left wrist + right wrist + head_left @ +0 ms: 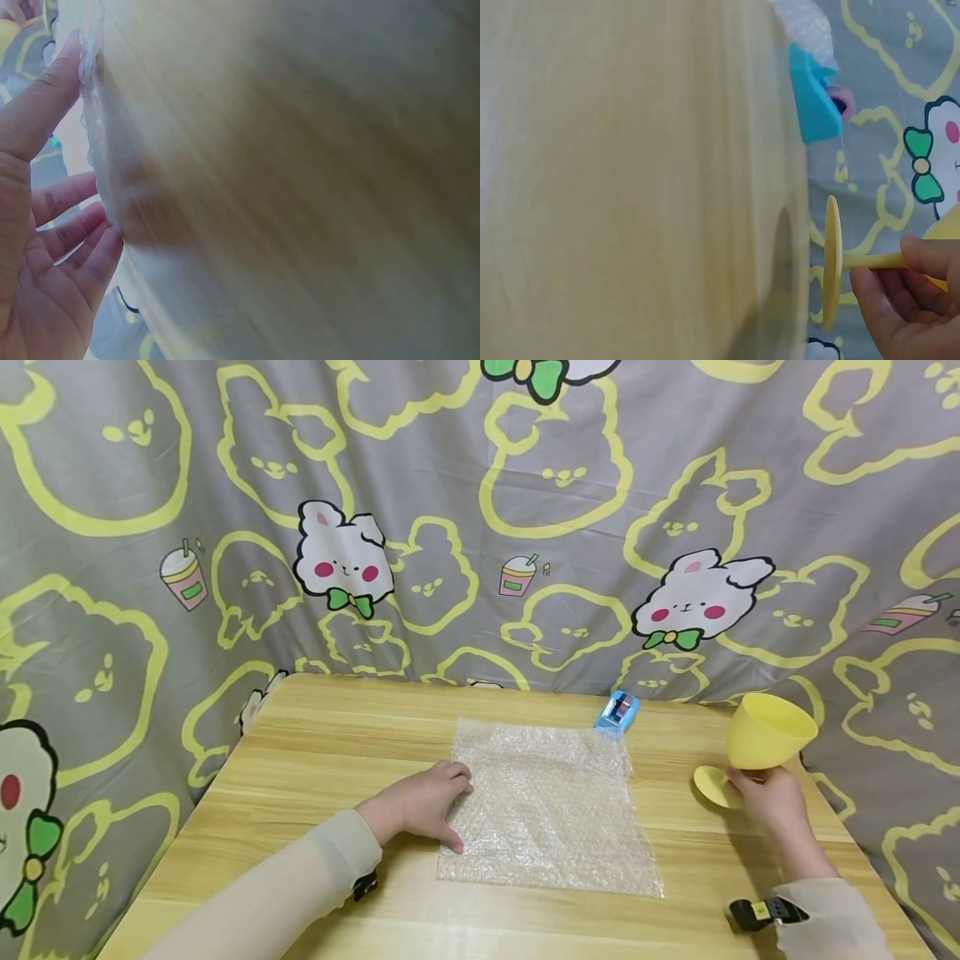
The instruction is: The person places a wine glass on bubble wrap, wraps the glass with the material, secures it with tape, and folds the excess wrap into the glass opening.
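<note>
A clear sheet of bubble wrap (551,814) lies flat on the wooden table. My left hand (420,802) rests at its left edge, thumb and fingers spread apart; the left wrist view shows the thumb and fingertips touching the edge of the wrap (90,112). On the right, my right hand (776,814) pinches the stem of a yellow plastic goblet (768,735). The goblet tilts, its bowl up and away from me. Its round base (832,262) hangs off to the left, above the table in the right wrist view.
A blue tape dispenser (617,713) stands at the back of the table, touching or just behind the wrap's far right corner. A patterned grey curtain (442,568) hangs round the table's back and sides. Bare wood (300,760) stretches left of the wrap.
</note>
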`<act>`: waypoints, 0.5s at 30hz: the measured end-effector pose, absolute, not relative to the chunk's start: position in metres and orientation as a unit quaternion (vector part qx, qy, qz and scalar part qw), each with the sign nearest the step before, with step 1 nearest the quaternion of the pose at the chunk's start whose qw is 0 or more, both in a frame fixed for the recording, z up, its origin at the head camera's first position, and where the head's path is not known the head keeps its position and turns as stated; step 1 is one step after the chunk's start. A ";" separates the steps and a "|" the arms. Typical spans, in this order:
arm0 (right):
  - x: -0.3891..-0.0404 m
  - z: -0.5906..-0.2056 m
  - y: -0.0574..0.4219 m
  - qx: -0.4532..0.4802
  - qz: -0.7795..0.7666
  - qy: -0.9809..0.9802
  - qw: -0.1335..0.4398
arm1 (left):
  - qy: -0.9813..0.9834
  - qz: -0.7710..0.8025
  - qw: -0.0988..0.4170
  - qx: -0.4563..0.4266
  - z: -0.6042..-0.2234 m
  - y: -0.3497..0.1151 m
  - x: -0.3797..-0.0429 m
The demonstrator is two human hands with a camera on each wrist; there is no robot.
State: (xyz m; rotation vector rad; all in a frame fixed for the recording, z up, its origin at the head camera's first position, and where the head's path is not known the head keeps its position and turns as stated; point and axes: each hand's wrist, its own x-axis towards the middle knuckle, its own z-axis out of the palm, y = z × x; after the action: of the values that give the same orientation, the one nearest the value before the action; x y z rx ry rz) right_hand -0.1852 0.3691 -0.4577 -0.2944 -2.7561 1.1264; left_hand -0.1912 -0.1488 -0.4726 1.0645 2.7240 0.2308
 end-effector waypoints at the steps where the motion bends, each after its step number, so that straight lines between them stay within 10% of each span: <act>1: -0.184 -0.456 0.368 -0.095 0.375 -0.919 0.076 | 0.924 0.079 0.105 0.360 -0.472 -0.149 -0.191; 15: -0.178 -0.431 0.348 -0.048 0.407 -0.908 0.089 | 0.923 0.086 0.109 0.359 -0.468 -0.148 -0.190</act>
State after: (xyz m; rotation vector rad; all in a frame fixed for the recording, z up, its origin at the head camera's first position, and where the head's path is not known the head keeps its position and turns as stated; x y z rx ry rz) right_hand -0.1781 0.3477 -0.4314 -0.1425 -2.6998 1.2110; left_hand -0.1896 -0.1480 -0.4677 1.0567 2.7139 0.2516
